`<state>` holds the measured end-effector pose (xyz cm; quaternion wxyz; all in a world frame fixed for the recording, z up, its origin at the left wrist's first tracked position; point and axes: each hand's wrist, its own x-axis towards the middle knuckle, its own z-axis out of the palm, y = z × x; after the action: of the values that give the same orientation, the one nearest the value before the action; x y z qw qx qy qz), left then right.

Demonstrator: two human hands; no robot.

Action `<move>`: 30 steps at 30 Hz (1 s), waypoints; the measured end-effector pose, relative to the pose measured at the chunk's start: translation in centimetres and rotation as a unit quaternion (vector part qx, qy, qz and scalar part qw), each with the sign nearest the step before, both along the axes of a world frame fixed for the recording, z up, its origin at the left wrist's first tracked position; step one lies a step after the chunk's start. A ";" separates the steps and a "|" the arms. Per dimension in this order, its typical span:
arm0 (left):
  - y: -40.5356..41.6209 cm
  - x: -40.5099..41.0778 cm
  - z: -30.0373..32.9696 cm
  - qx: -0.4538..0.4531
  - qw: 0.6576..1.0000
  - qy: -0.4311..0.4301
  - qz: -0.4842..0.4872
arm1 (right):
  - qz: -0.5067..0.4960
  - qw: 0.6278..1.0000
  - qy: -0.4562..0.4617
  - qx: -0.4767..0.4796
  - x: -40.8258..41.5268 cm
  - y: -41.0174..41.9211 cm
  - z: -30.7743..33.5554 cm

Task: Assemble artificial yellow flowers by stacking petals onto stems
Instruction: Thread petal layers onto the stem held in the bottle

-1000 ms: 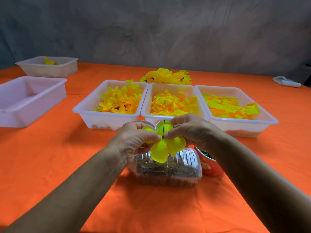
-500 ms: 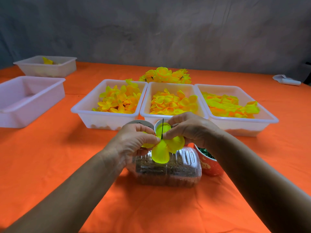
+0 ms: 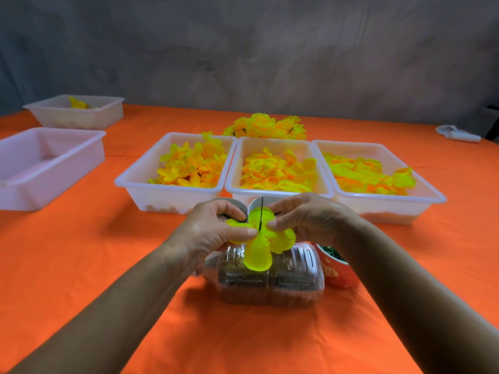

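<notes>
At the centre of the frame, both hands hold a bright yellow petal piece threaded on a thin dark stem that stands upright through its middle. The left hand pinches the petal piece from the left with curled fingers and thumb, and the right hand pinches it from the right, fingertips close beside the stem. Just below them a clear plastic bottle lies on its side on the orange tablecloth, with brown material inside; no label can be read on it. To its right sits a red bowl with an orange printed pattern, too blurred to read, holding green bits. Across the middle stand three white trays of yellow petals: the left tray, the middle tray and the right tray. Behind them lies a pile of finished flowers. Two more white trays sit at the upper left.
</notes>
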<state>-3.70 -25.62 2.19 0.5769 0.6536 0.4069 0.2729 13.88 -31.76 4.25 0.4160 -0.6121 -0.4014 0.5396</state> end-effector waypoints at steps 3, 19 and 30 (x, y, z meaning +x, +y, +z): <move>-0.1 -0.2 0.1 0.080 0.996 -0.016 -0.018 | -0.011 1.000 -0.025 0.000 -0.1 0.0 -0.3; 0.1 0.2 -0.6 0.134 0.986 -0.066 -0.077 | 0.005 0.995 -0.095 -0.021 0.6 0.4 0.3; 0.3 0.4 -0.4 0.128 0.986 -0.056 -0.087 | -0.193 0.858 -0.476 0.013 9.2 7.8 -1.7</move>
<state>-3.34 -25.32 1.84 0.5320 0.7385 0.2775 0.3075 23.03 -24.00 2.53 0.2782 -0.8541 -0.4310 0.0859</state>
